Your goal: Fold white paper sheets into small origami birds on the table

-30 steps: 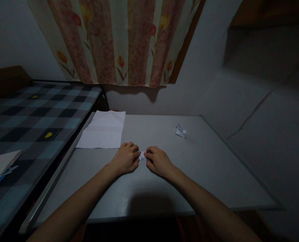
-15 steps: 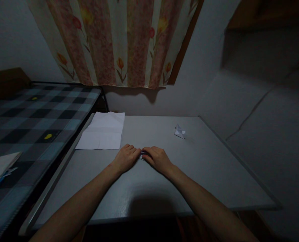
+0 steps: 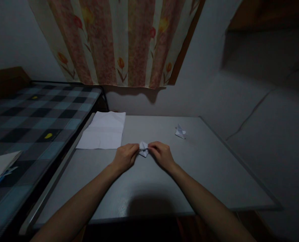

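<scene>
Two bare forearms reach forward over a grey table (image 3: 209,174) in a dim room. The left hand (image 3: 125,157) and the right hand (image 3: 161,155) meet near the table's middle, and between them sits a small folded white paper (image 3: 143,149). Each hand pinches one side of it with closed fingertips, the left on its left edge, the right on its right edge, so the paper bridges the gap between the two grips. It sits just above the tabletop; whether it touches the surface cannot be told.

Behind the left hand, a large creased sheet (image 3: 102,131) lies flat at the table's far left corner. A small folded paper figure (image 3: 180,131) stands well apart, toward the far right. A checked bed (image 3: 31,117) runs along the left side, and a flowered curtain (image 3: 119,40) hangs on the wall behind.
</scene>
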`<state>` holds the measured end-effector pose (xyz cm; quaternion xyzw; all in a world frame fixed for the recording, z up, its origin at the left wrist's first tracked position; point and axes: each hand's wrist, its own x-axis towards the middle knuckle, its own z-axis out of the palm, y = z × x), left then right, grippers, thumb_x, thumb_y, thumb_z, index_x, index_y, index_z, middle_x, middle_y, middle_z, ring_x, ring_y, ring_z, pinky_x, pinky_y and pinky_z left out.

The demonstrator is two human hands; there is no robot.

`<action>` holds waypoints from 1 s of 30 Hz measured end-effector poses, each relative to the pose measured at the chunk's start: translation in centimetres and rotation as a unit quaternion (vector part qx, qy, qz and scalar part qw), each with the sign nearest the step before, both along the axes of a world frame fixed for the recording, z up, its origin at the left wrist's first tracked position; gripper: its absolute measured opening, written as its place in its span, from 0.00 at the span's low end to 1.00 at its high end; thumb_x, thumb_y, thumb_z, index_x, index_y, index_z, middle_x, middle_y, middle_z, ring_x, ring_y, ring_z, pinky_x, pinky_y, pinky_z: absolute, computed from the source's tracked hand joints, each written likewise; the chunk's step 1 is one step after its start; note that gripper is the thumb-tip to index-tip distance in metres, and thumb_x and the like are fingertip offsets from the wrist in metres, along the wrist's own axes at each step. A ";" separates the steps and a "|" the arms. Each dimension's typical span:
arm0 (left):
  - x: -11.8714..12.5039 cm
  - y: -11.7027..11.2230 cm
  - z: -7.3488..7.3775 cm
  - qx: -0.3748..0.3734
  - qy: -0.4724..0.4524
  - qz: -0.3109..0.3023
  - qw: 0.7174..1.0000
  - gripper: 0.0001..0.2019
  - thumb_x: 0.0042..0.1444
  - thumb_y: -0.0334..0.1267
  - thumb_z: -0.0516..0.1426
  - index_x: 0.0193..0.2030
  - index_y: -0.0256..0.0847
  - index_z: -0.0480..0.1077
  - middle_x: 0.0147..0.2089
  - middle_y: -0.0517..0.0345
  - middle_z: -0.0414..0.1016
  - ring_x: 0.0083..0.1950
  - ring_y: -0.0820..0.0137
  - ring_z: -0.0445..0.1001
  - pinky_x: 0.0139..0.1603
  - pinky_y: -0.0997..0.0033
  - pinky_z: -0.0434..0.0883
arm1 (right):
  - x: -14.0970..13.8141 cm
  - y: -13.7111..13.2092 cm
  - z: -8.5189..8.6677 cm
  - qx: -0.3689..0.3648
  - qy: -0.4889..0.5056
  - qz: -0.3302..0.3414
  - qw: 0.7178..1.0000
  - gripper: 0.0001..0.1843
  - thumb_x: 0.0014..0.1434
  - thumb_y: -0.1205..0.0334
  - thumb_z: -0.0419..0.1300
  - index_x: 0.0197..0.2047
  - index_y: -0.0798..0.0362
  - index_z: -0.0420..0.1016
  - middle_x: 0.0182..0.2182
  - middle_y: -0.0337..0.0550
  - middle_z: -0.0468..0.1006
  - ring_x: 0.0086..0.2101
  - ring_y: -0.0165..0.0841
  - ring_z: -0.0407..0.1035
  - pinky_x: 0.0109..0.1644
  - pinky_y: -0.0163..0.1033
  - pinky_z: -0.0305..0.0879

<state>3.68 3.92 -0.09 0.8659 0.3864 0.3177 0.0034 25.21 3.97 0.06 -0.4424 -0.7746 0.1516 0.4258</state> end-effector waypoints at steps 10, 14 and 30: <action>-2.3 1.5 0.0 -0.015 -0.100 0.071 0.992 0.07 0.61 0.33 0.51 0.37 0.40 0.71 0.41 0.52 0.73 0.41 0.67 0.71 0.43 0.67 0.70 | 4.0 1.9 0.9 0.014 -0.002 -0.026 1.000 0.03 0.57 0.64 0.61 0.31 0.52 0.72 0.34 0.43 0.70 0.37 0.35 0.67 0.42 0.41 0.65; -2.5 1.8 -0.1 0.012 -0.081 0.072 0.994 0.07 0.60 0.33 0.52 0.36 0.40 0.71 0.41 0.51 0.73 0.41 0.66 0.70 0.42 0.66 0.69 | 4.3 1.7 1.1 0.028 -0.050 -0.028 0.998 0.03 0.58 0.64 0.60 0.32 0.52 0.73 0.34 0.44 0.70 0.37 0.36 0.67 0.43 0.42 0.66; -3.0 1.1 0.4 0.085 -0.065 0.059 0.993 0.08 0.57 0.39 0.57 0.42 0.41 0.71 0.43 0.50 0.72 0.45 0.63 0.70 0.46 0.61 0.69 | 5.8 1.8 2.1 0.167 -0.080 -0.150 0.971 0.05 0.57 0.63 0.59 0.31 0.52 0.73 0.37 0.45 0.71 0.39 0.38 0.67 0.44 0.45 0.66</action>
